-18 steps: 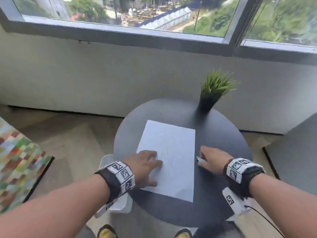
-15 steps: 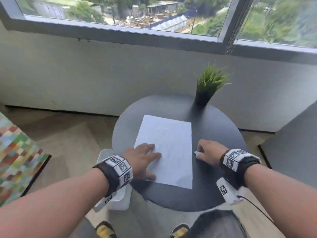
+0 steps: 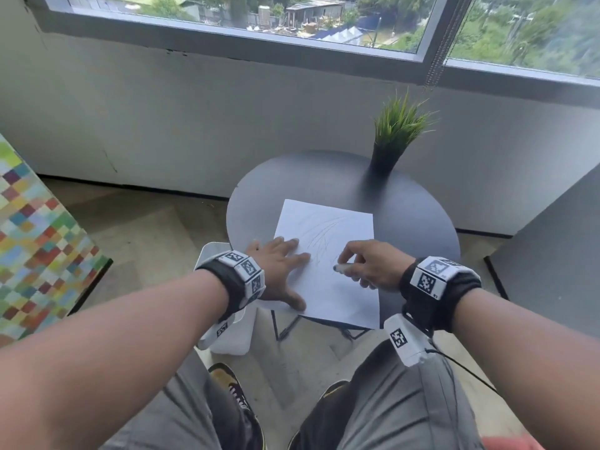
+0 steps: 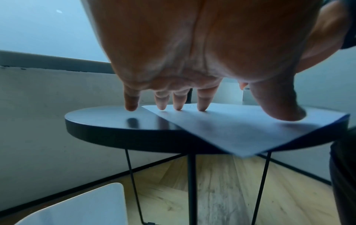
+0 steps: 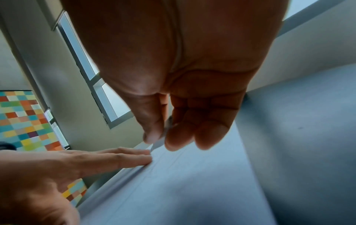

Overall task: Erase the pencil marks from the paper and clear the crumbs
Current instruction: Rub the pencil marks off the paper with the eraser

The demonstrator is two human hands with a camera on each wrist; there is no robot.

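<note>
A white sheet of paper [image 3: 334,254] with faint curved pencil marks [image 3: 319,233] lies on a round black table [image 3: 406,203]. My left hand [image 3: 279,271] lies flat with spread fingers on the sheet's left edge; the left wrist view shows its fingertips [image 4: 178,106] pressing the paper [image 4: 240,129]. My right hand [image 3: 367,264] hovers over the middle of the sheet and pinches a small white eraser [image 3: 341,268] with a dark tip between thumb and fingers. In the right wrist view the eraser [image 5: 166,129] shows as a thin sliver just above the paper [image 5: 192,182].
A potted grass plant [image 3: 394,134] stands at the table's far edge. A white chair [image 3: 224,332] sits beside the table on the left, and a grey panel [image 3: 552,248] on the right. The paper's near corner overhangs the table edge [image 4: 242,153].
My right hand has moved left from the bare table onto the paper with the eraser in its pinch. My left hand stays flat on the sheet. The head view has tilted down.
</note>
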